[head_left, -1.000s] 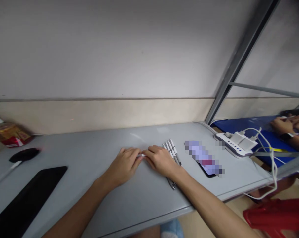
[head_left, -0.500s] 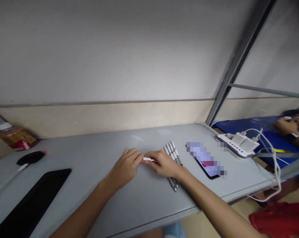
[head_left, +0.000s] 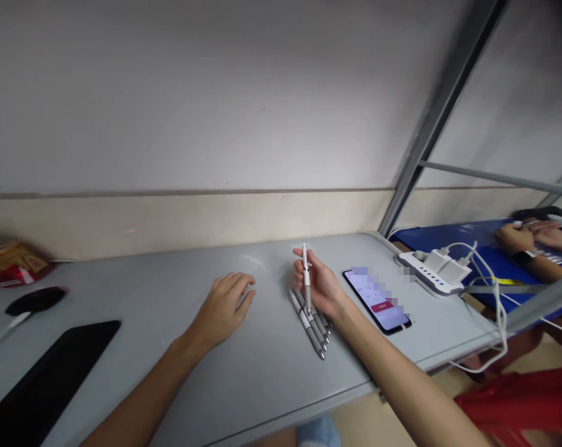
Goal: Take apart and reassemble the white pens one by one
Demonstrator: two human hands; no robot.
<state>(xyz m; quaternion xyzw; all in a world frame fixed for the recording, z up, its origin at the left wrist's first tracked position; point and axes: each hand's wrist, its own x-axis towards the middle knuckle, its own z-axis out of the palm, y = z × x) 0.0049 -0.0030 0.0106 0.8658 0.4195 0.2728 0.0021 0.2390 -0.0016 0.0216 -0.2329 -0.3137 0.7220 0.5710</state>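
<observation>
- Your right hand (head_left: 320,282) grips a white-and-gray pen (head_left: 307,278) above the row of pens (head_left: 308,329), partly hiding them.
- Your left hand (head_left: 225,307): loosely curled, empty.
- White-lidded jar (head_left: 13,261): cut off at left, contents hard to make out.

Grey wall (head_left: 215,93) w/ cream btm band (head_left: 192,220); grey desk (head_left: 154,285); metal frame (head_left: 441,118) R.

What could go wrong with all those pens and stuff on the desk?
The right hand holds one pen upright-ish in its fingers, so it might slip and drop. The other pens lie close together right under that hand; a bump could knock them out of line. And the white cable hangs beside the desk's edge, so someone might snag it and tug the power strip.
</observation>
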